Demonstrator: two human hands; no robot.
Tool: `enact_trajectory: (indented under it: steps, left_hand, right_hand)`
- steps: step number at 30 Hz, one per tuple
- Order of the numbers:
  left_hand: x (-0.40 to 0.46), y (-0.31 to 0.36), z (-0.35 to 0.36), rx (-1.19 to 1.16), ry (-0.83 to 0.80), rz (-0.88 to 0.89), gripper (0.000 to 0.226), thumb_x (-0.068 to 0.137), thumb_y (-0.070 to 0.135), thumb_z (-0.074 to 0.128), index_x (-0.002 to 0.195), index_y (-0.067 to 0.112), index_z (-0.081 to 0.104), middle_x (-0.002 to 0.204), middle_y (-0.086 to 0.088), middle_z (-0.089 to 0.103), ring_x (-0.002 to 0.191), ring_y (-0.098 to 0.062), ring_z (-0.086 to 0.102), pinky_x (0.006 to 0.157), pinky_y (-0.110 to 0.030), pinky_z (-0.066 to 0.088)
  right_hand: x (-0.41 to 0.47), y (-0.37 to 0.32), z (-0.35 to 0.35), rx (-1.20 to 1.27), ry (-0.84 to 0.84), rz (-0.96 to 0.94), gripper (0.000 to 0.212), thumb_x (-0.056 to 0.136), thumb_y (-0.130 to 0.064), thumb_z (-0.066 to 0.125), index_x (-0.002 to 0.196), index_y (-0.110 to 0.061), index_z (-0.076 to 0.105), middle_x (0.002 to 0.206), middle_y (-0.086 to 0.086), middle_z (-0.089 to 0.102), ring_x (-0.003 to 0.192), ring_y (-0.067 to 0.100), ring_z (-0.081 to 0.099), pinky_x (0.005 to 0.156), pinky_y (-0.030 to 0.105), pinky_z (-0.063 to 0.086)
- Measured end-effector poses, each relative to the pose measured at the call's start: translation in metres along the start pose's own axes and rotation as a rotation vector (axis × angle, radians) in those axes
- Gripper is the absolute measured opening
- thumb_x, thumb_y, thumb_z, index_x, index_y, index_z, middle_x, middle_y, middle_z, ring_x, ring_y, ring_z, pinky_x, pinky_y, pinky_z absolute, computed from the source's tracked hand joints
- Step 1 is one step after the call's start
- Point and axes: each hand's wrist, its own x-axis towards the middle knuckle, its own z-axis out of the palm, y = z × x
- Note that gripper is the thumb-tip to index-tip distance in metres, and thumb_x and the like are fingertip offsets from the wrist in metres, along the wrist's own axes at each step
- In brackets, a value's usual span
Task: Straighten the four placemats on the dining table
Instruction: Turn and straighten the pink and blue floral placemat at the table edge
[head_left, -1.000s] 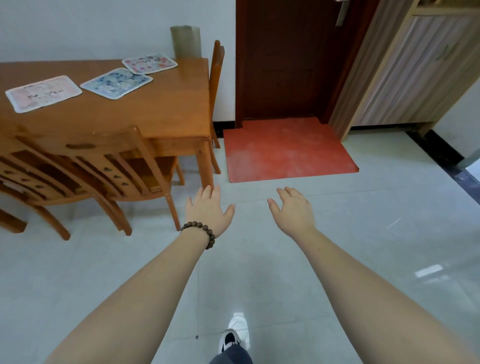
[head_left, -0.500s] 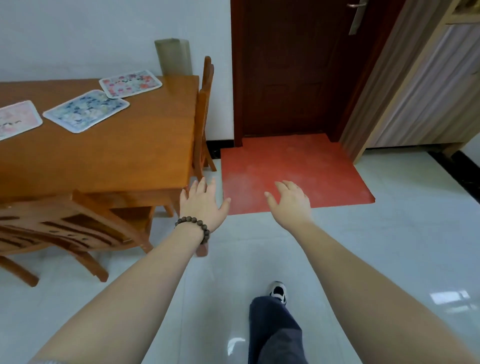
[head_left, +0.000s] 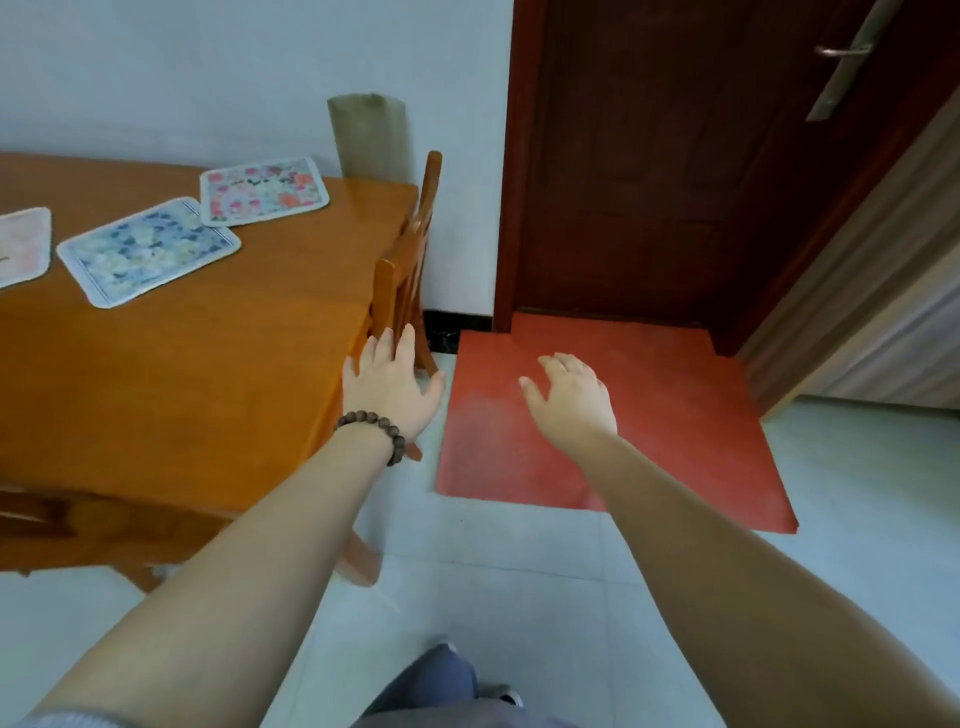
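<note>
Single head-worn view, looking forward and down, table corner (head_left: 311, 364) near at left

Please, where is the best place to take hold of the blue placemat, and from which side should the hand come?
Probably the near corner of the blue placemat, reached across the table's front edge. It lies flat and askew, its corner toward the person, its far corner touching or under the pink placemat.

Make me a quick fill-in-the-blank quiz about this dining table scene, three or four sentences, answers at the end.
1. The left hand wears a beaded ____ on its wrist.
2. The floor mat before the door is ____ in colour.
3. The number of placemats in view on the table is ____.
4. Both hands, left and right hand, hold ____.

Missing words: bracelet; red; three; nothing
</note>
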Motion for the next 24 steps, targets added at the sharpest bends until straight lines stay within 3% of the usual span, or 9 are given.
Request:
enact_trajectory:
  steps: [11,18,24]
  left_hand:
    - [0.176,-0.015,0.018,0.006,0.086,-0.133,0.075,0.091,0.059,0.034,0.151,0.021,0.013,0.157,-0.009,0.019,0.144,-0.026,0.013,0.114,-0.051,0.013]
    - [0.331,-0.063,0.008,-0.04,0.133,-0.314,0.075,0.091,0.06,0.033,0.152,0.022,0.011,0.158,-0.006,0.017,0.145,-0.024,0.013,0.115,-0.05,0.012]
    - [0.409,-0.105,0.001,-0.048,0.153,-0.466,0.076,0.091,0.062,0.03,0.152,0.021,0.011,0.158,-0.006,0.016,0.145,-0.023,0.011,0.115,-0.049,0.011]
  right_hand:
    - [0.208,-0.02,0.01,-0.032,-0.001,-0.176,0.052,0.097,-0.042,0.041,0.139,-0.012,0.044,0.147,0.009,0.041,0.14,0.025,0.028,0.115,0.042,0.021]
    - [0.386,-0.088,0.027,-0.091,-0.078,-0.339,0.052,0.098,-0.043,0.039,0.139,-0.012,0.044,0.146,0.009,0.04,0.137,0.024,0.031,0.113,0.042,0.025]
    - [0.49,-0.149,0.04,-0.088,-0.093,-0.491,0.051,0.097,-0.043,0.039,0.136,-0.012,0.047,0.143,0.01,0.044,0.135,0.025,0.035,0.112,0.042,0.029]
